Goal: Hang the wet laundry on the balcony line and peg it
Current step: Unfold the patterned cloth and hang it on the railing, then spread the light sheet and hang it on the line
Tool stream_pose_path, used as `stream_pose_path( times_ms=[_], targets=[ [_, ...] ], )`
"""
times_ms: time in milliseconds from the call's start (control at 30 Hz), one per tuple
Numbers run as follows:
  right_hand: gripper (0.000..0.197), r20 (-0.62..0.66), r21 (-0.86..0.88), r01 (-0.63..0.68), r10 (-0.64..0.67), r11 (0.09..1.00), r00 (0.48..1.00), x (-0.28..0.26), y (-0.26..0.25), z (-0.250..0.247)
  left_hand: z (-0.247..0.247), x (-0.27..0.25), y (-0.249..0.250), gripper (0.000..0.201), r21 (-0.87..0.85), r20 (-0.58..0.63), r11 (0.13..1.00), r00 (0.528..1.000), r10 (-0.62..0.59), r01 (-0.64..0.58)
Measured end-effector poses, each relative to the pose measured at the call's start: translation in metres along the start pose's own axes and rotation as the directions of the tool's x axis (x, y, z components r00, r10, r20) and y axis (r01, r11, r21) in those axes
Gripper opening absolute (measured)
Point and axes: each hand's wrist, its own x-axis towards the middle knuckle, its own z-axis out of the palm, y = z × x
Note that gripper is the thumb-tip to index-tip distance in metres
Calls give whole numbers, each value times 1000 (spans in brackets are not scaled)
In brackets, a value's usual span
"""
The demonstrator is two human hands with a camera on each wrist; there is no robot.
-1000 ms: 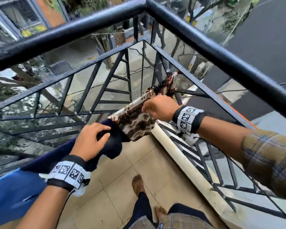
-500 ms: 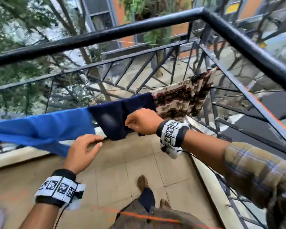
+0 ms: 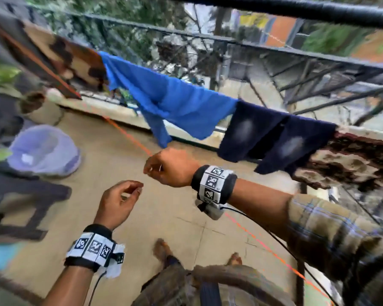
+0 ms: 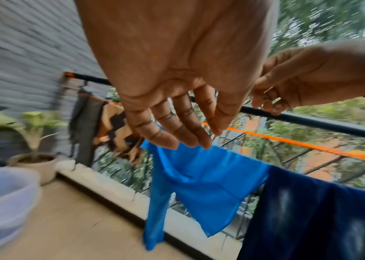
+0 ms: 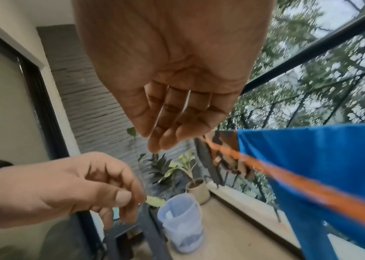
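Along the railing hang a brown patterned cloth (image 3: 75, 60), a blue cloth (image 3: 170, 102), a navy garment (image 3: 263, 138) and another brown patterned cloth (image 3: 352, 164). An orange line (image 3: 128, 135) runs slantwise across the balcony in front of them. My right hand (image 3: 155, 168) hovers beside that line with fingers loosely bent; the right wrist view shows its palm (image 5: 165, 137) empty. My left hand (image 3: 133, 191) floats lower and nearer me, fingers relaxed and holding nothing (image 4: 177, 133). No peg is visible in either hand.
A translucent lilac laundry basket (image 3: 44, 149) stands on the tiled floor at left, next to a potted plant (image 3: 38, 107) and a dark stool (image 3: 20, 206). The black railing (image 3: 296, 12) bounds the far side. My bare feet are below.
Both hands have let go of the navy garment and drawn back towards me. My head has turned left, bringing the basket, the plant and the blue cloth into view.
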Motion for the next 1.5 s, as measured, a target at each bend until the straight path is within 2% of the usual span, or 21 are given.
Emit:
stream_pose_path(
  times_ms=[167, 233, 367, 467, 500, 600, 667, 833, 900, 967, 1067, 1133, 1200, 1267, 1333, 1433, 1500],
  targets=[
    [18, 199, 13, 4, -7, 1000, 980, 94, -50, 92, -49, -29, -124, 21, -17, 15, 961, 961, -276, 276],
    [18, 291, -12, -3, 6, 1000, 957, 127, -63, 129, -69, -46, -173, 23, 5, 44, 922, 921, -387, 387],
    [18, 501, -89, -22, 64, 996, 863, 181, -75, 183, -100, -87, -252, 22, 25, 102, 837, 832, -546, 546],
    [19, 578, -130, -43, 111, 991, 808, 216, -80, 204, -116, -112, -301, 11, -38, 117, 754, 752, -648, 656],
    [21, 598, -133, -50, 120, 990, 793, 228, -81, 209, -121, -117, -311, 13, -57, 124, 722, 722, -680, 690],
    [29, 630, -105, -79, 128, 991, 766, 273, -89, 221, -142, -120, -339, 25, -74, 116, 658, 662, -741, 749],
    [22, 648, -110, -89, 139, 990, 749, 303, -93, 226, -159, -113, -346, 21, -106, 97, 632, 640, -762, 768],
    [23, 694, -110, -88, 140, 990, 706, 402, -107, 245, -213, -77, -384, 19, -177, 43, 578, 593, -804, 797],
    [29, 702, -88, -111, 141, 990, 699, 450, -112, 253, -238, -57, -400, 21, -188, 26, 546, 560, -828, 816],
    [25, 709, -65, -155, 155, 986, 688, 497, -119, 258, -264, -36, -419, 19, -202, 42, 503, 521, -853, 840],
    [19, 720, -41, -187, 158, 982, 676, 569, -130, 265, -300, -5, -460, 11, -289, 28, 500, 529, -848, 816],
    [24, 717, -51, -169, 154, 984, 679, 614, -135, 270, -326, 22, -480, 31, -331, 2, 524, 556, -831, 785],
    [28, 706, -81, -149, 162, 986, 690, 656, -145, 275, -357, 56, -488, 37, -357, -25, 499, 526, -850, 789],
    [24, 699, -114, -161, 194, 980, 688, 696, -155, 281, -383, 85, -506, 24, -355, -10, 488, 519, -855, 797],
    [22, 690, -149, -168, 224, 974, 688, 731, -162, 289, -405, 115, -522, 7, -347, -14, 518, 548, -836, 782],
    [18, 670, -198, -174, 263, 965, 695, 793, -166, 311, -434, 163, -563, 8, -326, 18, 534, 570, -821, 780],
    [17, 633, -221, -196, 293, 955, 717, 828, -165, 328, -447, 192, -588, 14, -356, 3, 552, 592, -806, 754]
  ],
)
